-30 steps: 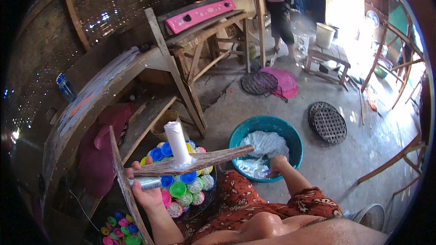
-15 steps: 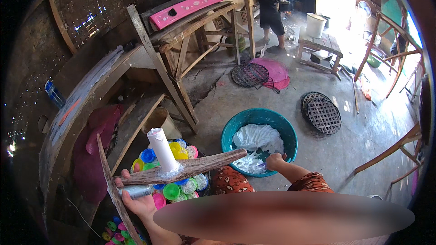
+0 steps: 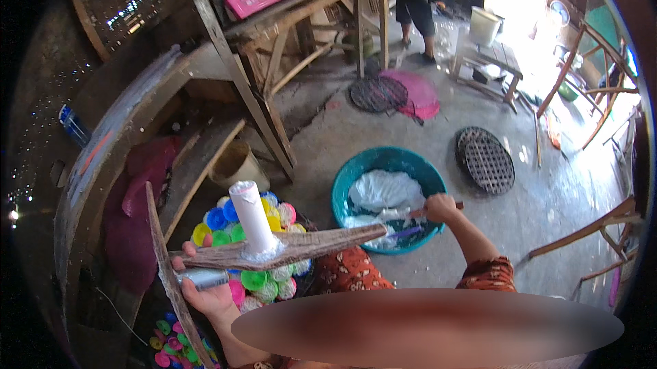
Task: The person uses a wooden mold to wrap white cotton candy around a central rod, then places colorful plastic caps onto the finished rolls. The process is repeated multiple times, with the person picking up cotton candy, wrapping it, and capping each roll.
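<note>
Gripping a wooden frame (image 3: 274, 251) with 1 white spool (image 3: 252, 216) upright on it, the left hand (image 3: 205, 290) stayed low-left above coloured bobbins (image 3: 226, 222). Right hand (image 3: 441, 207) closed on a stick (image 3: 428, 210) over the teal basin (image 3: 387, 164) holding white wet fibre (image 3: 383, 191).

One teal basin (image 3: 349, 188), two round woven mats (image 3: 484, 159), one white tube (image 3: 252, 215).

No labels, signs or screens show; only a small blue bottle-like package (image 3: 74, 125) stands far left.
</note>
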A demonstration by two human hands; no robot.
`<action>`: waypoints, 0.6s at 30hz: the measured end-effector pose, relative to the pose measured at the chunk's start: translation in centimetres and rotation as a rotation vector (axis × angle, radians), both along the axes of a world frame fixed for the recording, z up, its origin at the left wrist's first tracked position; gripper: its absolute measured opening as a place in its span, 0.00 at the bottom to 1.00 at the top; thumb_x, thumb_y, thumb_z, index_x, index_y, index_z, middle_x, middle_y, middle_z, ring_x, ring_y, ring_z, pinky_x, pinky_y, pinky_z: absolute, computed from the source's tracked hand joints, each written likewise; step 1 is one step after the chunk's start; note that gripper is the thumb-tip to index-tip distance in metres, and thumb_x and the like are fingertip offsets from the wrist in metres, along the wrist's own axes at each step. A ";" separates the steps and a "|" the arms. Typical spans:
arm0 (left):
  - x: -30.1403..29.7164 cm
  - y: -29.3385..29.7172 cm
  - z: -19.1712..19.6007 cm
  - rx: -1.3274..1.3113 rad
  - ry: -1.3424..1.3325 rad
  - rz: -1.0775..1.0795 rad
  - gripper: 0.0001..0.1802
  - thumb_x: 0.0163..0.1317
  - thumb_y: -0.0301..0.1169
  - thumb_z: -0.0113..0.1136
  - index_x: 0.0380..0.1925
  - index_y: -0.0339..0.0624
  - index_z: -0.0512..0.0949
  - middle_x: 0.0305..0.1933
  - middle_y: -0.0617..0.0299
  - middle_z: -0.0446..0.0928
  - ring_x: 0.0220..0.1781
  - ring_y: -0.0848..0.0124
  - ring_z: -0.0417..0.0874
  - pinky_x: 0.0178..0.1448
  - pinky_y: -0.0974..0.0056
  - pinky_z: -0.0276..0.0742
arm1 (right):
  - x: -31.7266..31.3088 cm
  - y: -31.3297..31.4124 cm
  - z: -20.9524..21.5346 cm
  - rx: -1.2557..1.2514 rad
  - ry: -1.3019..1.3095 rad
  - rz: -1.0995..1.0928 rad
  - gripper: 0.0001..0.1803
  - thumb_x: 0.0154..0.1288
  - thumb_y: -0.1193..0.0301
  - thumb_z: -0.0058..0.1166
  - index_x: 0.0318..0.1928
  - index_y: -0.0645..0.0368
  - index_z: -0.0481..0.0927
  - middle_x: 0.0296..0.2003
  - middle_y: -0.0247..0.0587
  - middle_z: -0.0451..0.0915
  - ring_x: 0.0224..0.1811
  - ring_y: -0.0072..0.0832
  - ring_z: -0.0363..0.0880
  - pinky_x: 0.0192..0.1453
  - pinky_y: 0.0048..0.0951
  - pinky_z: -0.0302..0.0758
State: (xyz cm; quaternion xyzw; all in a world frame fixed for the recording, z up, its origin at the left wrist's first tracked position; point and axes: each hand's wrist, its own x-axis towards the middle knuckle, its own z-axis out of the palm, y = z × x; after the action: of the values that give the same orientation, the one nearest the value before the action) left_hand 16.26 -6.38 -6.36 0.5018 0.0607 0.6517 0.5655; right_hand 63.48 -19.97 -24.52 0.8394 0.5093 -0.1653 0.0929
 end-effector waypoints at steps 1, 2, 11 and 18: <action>0.2 0.7 -0.6 0.004 -0.010 0.005 0.19 0.59 0.43 0.53 0.51 0.56 0.71 0.49 0.59 0.61 0.60 0.51 0.65 0.67 0.43 0.57 | 1.0 0.8 -0.4 0.032 -0.051 0.008 0.21 0.59 0.49 0.48 0.36 0.50 0.85 0.36 0.44 0.82 0.42 0.43 0.80 0.45 0.41 0.76; 0.2 1.0 -1.1 -0.002 0.021 0.015 0.20 0.59 0.44 0.52 0.52 0.57 0.71 0.49 0.58 0.61 0.60 0.51 0.65 0.68 0.43 0.56 | 1.4 1.2 -1.1 0.020 -0.051 0.020 0.18 0.59 0.53 0.49 0.34 0.50 0.85 0.35 0.45 0.82 0.41 0.43 0.81 0.42 0.43 0.77; -1.5 2.6 -2.1 0.056 0.069 -0.007 0.21 0.63 0.48 0.48 0.53 0.56 0.72 0.59 0.56 0.69 0.65 0.44 0.63 0.67 0.38 0.56 | 2.1 4.1 -7.2 -0.089 -0.096 0.105 0.11 0.57 0.64 0.52 0.32 0.56 0.84 0.35 0.43 0.83 0.41 0.36 0.83 0.40 0.35 0.78; -2.8 2.2 -1.8 0.095 0.126 0.119 0.23 0.63 0.49 0.46 0.56 0.57 0.71 0.61 0.54 0.66 0.65 0.43 0.62 0.68 0.40 0.56 | 0.7 7.9 -15.5 -0.012 -0.096 -0.021 0.11 0.60 0.66 0.49 0.34 0.52 0.85 0.35 0.43 0.84 0.40 0.35 0.83 0.40 0.34 0.79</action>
State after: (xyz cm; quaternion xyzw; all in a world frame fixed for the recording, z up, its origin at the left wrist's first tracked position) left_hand 13.41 -4.23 -8.17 0.5636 0.0948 0.6533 0.4965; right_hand 64.17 -12.08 -40.01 0.8513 0.4943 -0.1286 0.1203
